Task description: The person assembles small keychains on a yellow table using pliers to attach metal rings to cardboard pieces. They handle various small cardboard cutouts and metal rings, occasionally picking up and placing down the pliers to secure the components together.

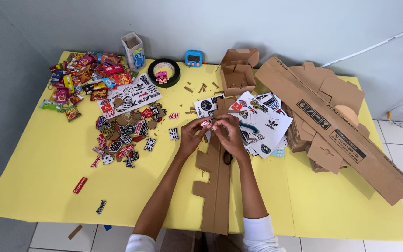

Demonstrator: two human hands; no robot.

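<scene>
Along the far left of the yellow table (33, 177), a heap of bright snack packets (78, 77) is lying loose, and just to its right a pile of cut-out stickers (124, 133) is spreading toward the middle. Behind them a small open carton (133, 49) is standing upright; what is in it cannot be told. Beside it a roll of black tape (164, 72) is lying flat with a little pink piece sitting in its ring.

At the centre, the left hand (191, 135) and the right hand (228, 133) are meeting fingertip to fingertip, both pinching one small red and white sticker (205, 123) between them, so neither hand is nearer. The sticker is hanging just above the far end of a long notched cardboard strip (215, 186), whose long axis is running straight from the person's body out toward the hands.

Farther right, printed sticker sheets (262, 123) are lying fanned out, a small open cardboard box (238, 74) is sitting behind them and looking empty, and flattened cardboard cartons (346, 135) are stretching across the right side.
</scene>
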